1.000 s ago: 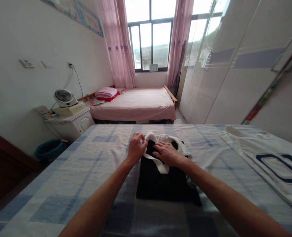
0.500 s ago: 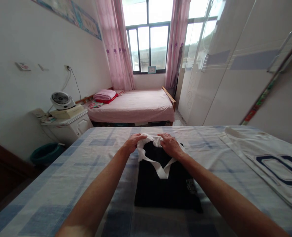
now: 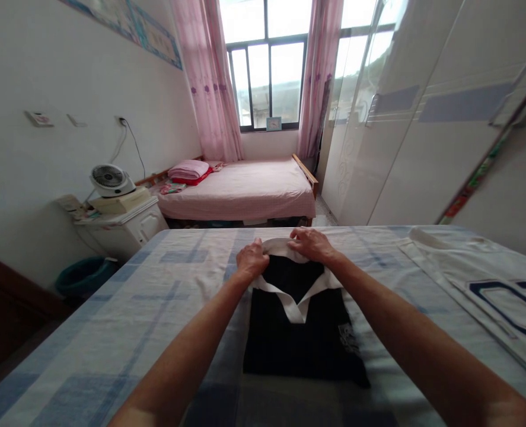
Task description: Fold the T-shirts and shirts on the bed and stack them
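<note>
A folded black polo shirt (image 3: 296, 350) with a white collar lies in front of me on a blue-and-white checked bedsheet (image 3: 156, 320). Its collar points away from me, and a small pale print shows on the right of the chest. My left hand (image 3: 252, 259) pinches the collar at its left back corner. At the back right of the collar, my right hand (image 3: 312, 243) grips the white fabric between thumb and fingers. The collar's back edge is raised in a band between the two hands.
A white jersey (image 3: 471, 279) with dark lettering lies on the right of the sheet. Beyond stands a pink-covered bed (image 3: 245, 190) under a window. On the left are a fan (image 3: 111, 179), a white cabinet (image 3: 142, 228) and a green bin (image 3: 85, 276); wardrobes (image 3: 387, 130) line the right.
Both hands have shifted slightly right along the collar. The collar's back, bunched before, is now straighter and spread wider. The shirt body has barely moved.
</note>
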The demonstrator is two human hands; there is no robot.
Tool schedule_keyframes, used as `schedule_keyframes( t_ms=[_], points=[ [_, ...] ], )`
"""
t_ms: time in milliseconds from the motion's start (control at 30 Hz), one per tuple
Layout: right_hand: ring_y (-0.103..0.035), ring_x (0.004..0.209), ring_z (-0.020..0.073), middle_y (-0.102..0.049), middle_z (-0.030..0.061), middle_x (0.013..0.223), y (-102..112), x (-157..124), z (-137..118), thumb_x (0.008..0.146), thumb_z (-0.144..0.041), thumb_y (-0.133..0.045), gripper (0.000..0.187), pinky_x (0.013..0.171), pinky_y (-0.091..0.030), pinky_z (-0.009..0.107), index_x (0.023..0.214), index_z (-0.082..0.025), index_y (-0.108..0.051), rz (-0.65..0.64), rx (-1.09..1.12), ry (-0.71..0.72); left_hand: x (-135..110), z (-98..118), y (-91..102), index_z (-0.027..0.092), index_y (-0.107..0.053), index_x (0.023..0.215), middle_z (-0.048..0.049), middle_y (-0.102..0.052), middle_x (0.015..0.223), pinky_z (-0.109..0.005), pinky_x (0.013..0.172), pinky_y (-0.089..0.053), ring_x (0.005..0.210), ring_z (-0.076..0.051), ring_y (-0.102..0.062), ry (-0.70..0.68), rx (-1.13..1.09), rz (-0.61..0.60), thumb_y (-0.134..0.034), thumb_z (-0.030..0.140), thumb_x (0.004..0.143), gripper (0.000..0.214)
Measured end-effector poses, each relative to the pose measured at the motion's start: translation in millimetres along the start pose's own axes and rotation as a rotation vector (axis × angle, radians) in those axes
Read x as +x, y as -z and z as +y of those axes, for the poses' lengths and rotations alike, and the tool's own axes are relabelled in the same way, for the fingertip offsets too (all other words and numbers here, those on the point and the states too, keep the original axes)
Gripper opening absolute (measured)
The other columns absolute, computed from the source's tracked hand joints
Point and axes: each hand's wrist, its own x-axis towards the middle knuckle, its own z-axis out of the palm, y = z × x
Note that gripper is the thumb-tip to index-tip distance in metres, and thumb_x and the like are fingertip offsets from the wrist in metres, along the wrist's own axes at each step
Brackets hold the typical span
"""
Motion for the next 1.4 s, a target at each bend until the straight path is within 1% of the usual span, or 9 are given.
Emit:
schedule_keyframes(
  t_ms=[133, 300, 433, 567, 733, 967, 1033, 1167, 1400],
  points=[
    [-0.063, 0.096, 0.025, -0.071, 0.0087, 0.1, -2, -2, 4, 0.078, -0.041, -0.059, 0.028, 0.079, -0.043, 0.034, 0.096, -0.021, -0.067, -0.096, -0.087, -0.024, 11, -8, 0.4, 0.018, -0.061, 0.065, -0.0034, -0.062, 0.061, -0.026, 0.059, -0.038, 0.067, -0.022, -0.06, -0.014, -0.041, -0.112, -0.066, 0.026, 0.063, 0.01],
    [-0.061, 0.102, 0.0262, -0.065, 0.0155, 0.11, -9, -3, -9, 0.09, -0.032, -0.044, 0.03, 0.086, -0.041, 0.037, 0.109, -0.016, -0.061, 0.103, -0.123, -0.068, 20, -15, 2.4, 0.017, -0.057, 0.059, -0.0019, -0.055, 0.054, -0.026, 0.054, -0.034, 0.059, -0.017, -0.055, 0.002, -0.08, -0.011, -0.053, 0.026, 0.073, 0.017],
    [-0.058, 0.106, 0.0243, -0.062, 0.0115, 0.117, -2, -4, 0, 0.09, -0.04, -0.044, 0.035, 0.088, -0.04, 0.036, 0.114, -0.02, -0.06, 0.17, -0.025, -0.117, 17, -19, 8.5, 0.017, -0.06, 0.06, -0.0017, -0.056, 0.055, -0.026, 0.055, -0.034, 0.06, -0.017, -0.054, -0.012, -0.091, -0.011, -0.055, 0.025, 0.072, 0.015],
    [-0.061, 0.096, 0.0216, -0.068, 0.0072, 0.103, 9, -11, 34, 0.088, -0.046, -0.041, 0.039, 0.077, -0.041, 0.03, 0.103, -0.021, -0.067, -0.007, 0.091, -0.236, 17, -20, 10.5, 0.017, -0.064, 0.064, -0.002, -0.059, 0.06, -0.025, 0.056, -0.036, 0.063, -0.017, -0.055, -0.066, -0.147, -0.088, -0.06, 0.038, 0.073, 0.023],
    [-0.054, 0.063, 0.015, -0.057, 0.0, 0.06, 2, -27, 60, 0.079, -0.056, -0.051, 0.043, 0.056, -0.034, 0.025, 0.067, -0.017, -0.064, -0.243, 0.298, -0.162, 22, -13, 2.3, 0.016, -0.068, 0.075, -0.0028, -0.064, 0.066, -0.024, 0.059, -0.039, 0.069, -0.019, -0.059, -0.075, -0.197, -0.194, -0.074, 0.036, 0.06, 0.025],
    [-0.06, 0.076, 0.0152, -0.068, 0.0025, 0.087, 2, -32, 68, 0.074, -0.053, -0.059, 0.038, 0.063, -0.044, 0.025, 0.089, -0.019, -0.066, -0.338, 0.846, -0.351, 29, -1, -0.8, 0.019, -0.062, 0.056, 0.0014, -0.053, 0.048, -0.024, 0.055, -0.035, 0.059, -0.017, -0.054, -0.056, -0.135, -0.223, -0.076, 0.029, 0.054, 0.017],
    [-0.061, 0.076, 0.0171, -0.068, 0.0041, 0.083, 3, -31, 65, 0.074, -0.043, -0.061, 0.029, 0.065, -0.045, 0.026, 0.084, -0.017, -0.066, -0.262, 0.684, -0.327, 29, 1, -2.3, 0.018, -0.061, 0.056, 0.0015, -0.052, 0.048, -0.024, 0.055, -0.034, 0.058, -0.017, -0.053, -0.044, -0.127, -0.205, -0.073, 0.023, 0.054, 0.012],
    [-0.059, 0.097, 0.0242, -0.066, 0.012, 0.102, -6, -32, 49, 0.082, -0.025, -0.05, 0.024, 0.08, -0.043, 0.032, 0.098, -0.016, -0.065, 0.166, 0.248, -0.299, 31, 3, -4.5, 0.018, -0.061, 0.063, -0.0014, -0.057, 0.057, -0.025, 0.058, -0.034, 0.065, -0.018, -0.054, -0.014, -0.116, -0.079, -0.06, 0.02, 0.065, 0.002],
    [-0.051, 0.113, 0.03, -0.056, 0.0162, 0.123, -15, -40, 22, 0.082, -0.016, -0.047, 0.04, 0.093, -0.038, 0.042, 0.12, -0.015, -0.057, 0.244, -0.082, -0.118, 26, -16, 13.0, 0.017, -0.057, 0.05, -0.0001, -0.049, 0.045, -0.025, 0.052, -0.032, 0.056, -0.017, -0.052, 0.007, -0.151, -0.18, -0.069, 0.04, 0.065, 0.031]
  ],
)
